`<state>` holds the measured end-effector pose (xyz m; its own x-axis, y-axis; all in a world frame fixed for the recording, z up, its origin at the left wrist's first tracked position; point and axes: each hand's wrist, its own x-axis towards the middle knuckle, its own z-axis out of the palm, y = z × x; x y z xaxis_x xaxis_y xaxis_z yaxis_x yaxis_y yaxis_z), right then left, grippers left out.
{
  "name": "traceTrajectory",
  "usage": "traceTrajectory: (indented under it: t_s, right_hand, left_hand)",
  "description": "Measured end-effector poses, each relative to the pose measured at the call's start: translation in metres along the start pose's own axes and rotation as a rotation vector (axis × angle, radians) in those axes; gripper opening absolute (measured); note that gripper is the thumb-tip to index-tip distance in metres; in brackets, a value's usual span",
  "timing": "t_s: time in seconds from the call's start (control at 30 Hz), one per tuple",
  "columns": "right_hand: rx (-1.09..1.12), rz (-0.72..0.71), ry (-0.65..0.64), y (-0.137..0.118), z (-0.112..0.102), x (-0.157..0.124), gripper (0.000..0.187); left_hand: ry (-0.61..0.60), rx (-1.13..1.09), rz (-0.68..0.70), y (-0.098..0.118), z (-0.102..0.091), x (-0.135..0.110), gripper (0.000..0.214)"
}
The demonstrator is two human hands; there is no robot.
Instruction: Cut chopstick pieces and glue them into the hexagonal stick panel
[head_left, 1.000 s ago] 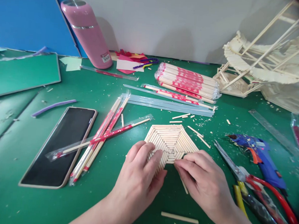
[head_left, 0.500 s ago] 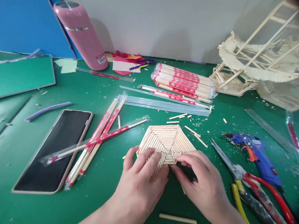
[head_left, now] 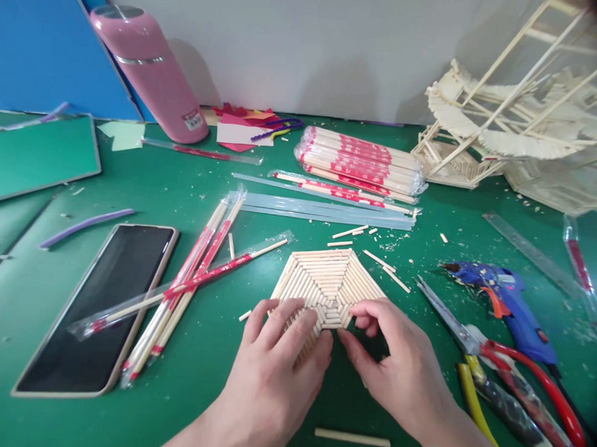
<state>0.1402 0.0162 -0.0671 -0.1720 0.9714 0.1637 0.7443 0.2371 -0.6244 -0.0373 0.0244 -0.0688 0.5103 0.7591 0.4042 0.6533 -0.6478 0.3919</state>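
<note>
A hexagonal panel (head_left: pixel 320 278) of pale wooden sticks, laid in rings around a small centre, is on the green tabletop. My left hand (head_left: pixel 276 362) grips its near left side, fingers over the top and thumb at the near edge. At the near right edge, my right hand (head_left: pixel 396 362) has its thumb and bent forefinger closed around the rim. Those two fingertips sit slightly apart, with the stick ends between them. The near left part of the panel is hidden by my left fingers. A loose stick (head_left: pixel 352 438) lies in front of my hands.
To the right are scissors (head_left: pixel 465 335), a blue glue gun (head_left: pixel 507 294) and yellow-handled pliers (head_left: pixel 474 399). A phone (head_left: pixel 93 313) and wrapped chopsticks (head_left: pixel 189 291) lie left. Behind are glue sticks (head_left: pixel 324 210), a chopstick pack (head_left: pixel 362 160), a pink bottle (head_left: pixel 151 76) and a stick-built model (head_left: pixel 484 120).
The view has shifted slightly, so most things appear a little further left. My right thumb and forefinger tips are slightly further apart. Both hands stay at the panel.
</note>
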Motion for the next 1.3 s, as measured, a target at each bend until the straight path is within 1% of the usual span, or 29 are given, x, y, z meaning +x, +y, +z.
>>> traceTrajectory:
  t_s: [0.17,0.4,0.57,0.67,0.8,0.87,0.97,1.03,1.1,1.2,1.3]
  right_hand:
    - [0.004,0.037,-0.004,0.001,0.000,-0.002,0.021]
    - [-0.006,0.038,-0.013,0.000,0.000,-0.001,0.016]
    - [-0.035,0.004,0.006,-0.001,0.000,0.000,0.014]
    - [-0.065,-0.027,0.022,0.000,0.001,0.000,0.012]
    - [-0.070,-0.025,0.012,0.001,0.001,-0.001,0.013]
    - [-0.037,-0.009,0.003,0.000,-0.001,-0.001,0.014]
    - [-0.002,-0.015,0.051,-0.001,-0.009,0.000,0.017]
    - [-0.053,-0.036,0.122,0.000,-0.014,0.002,0.022]
    - [-0.150,-0.050,0.166,0.003,-0.018,0.004,0.029]
    - [-0.247,-0.063,0.156,0.007,-0.015,0.006,0.036]
    - [-0.248,-0.059,0.147,0.008,-0.011,0.003,0.036]
  left_hand:
    - [-0.002,0.005,-0.007,0.001,0.000,0.000,0.018]
    - [0.049,0.018,-0.018,0.003,0.002,0.002,0.021]
    - [-0.030,0.080,-0.004,0.005,-0.004,0.006,0.019]
    - [-0.019,0.106,0.011,0.004,-0.004,0.003,0.020]
    - [-0.044,0.078,0.042,0.000,0.000,-0.004,0.021]
    - [-0.066,0.045,0.044,-0.001,-0.001,-0.004,0.025]
    - [-0.070,-0.014,-0.004,0.000,-0.006,-0.001,0.032]
    - [-0.063,-0.039,-0.059,0.002,-0.008,0.003,0.032]
    - [-0.045,-0.013,-0.117,0.003,-0.009,0.006,0.033]
    - [-0.044,0.087,-0.185,0.004,-0.003,0.011,0.042]
    - [-0.083,0.117,-0.221,0.001,0.004,0.014,0.052]
